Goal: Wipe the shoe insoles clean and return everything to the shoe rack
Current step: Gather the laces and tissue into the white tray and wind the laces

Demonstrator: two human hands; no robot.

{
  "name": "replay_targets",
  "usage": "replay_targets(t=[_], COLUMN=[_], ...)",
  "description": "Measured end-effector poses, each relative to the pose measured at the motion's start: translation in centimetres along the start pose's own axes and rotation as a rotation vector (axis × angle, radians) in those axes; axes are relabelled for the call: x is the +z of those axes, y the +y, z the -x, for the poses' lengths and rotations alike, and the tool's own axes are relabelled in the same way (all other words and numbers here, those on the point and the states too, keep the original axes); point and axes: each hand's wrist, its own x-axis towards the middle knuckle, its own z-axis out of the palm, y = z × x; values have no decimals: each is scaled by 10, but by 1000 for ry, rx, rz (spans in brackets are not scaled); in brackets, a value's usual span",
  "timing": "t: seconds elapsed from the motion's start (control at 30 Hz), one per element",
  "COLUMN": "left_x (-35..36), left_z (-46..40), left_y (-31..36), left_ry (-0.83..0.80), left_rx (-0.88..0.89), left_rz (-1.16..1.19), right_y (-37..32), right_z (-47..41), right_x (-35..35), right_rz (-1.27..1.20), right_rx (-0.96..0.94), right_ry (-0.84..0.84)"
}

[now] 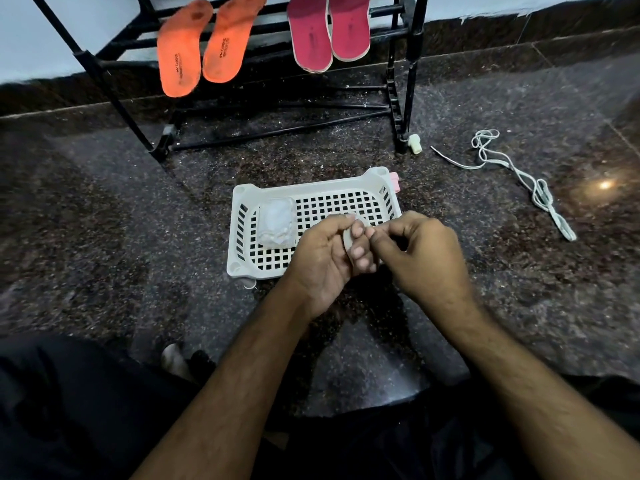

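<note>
Two orange insoles [199, 46] and two pink insoles [329, 29] lie on a shelf of the black shoe rack [401, 81], their heels hanging over its front bar. On the floor before me stands a white slotted basket [325, 199] holding a clear pack of white wipes [277, 221]. Over the basket's near edge my left hand [329, 258] grips a small grey folded piece [348, 237], mostly hidden by the fingers. My right hand [422, 258] pinches at that piece with curled fingers.
A white shoelace [519, 171] trails across the dark speckled stone floor at the right. A small white cap-like object [414, 143] sits by the rack's right foot. A pink clip [394, 180] shows at the basket's far right corner. My dark-clothed knees fill the bottom.
</note>
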Motion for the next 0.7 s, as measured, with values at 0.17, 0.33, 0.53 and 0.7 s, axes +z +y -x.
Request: replay_targets(t=[0.17,0.33,0.53,0.7], left_x=[-5,-14,-9,-21], left_z=[-7,-37,-90,-125], left_y=[0,-7,9,-4], left_ry=[72,356,647,738], left_rx=[89,149,278,314], left_rz=[-73,-380,-937,-1121], right_y=[4,11,26,45], right_z=[-8,-36,-73,-95], right_x=[0,12,27,33], right_rz=[29,100,370,745], right_rx=[16,12,-85,-209], right_ry=[14,67,132,94])
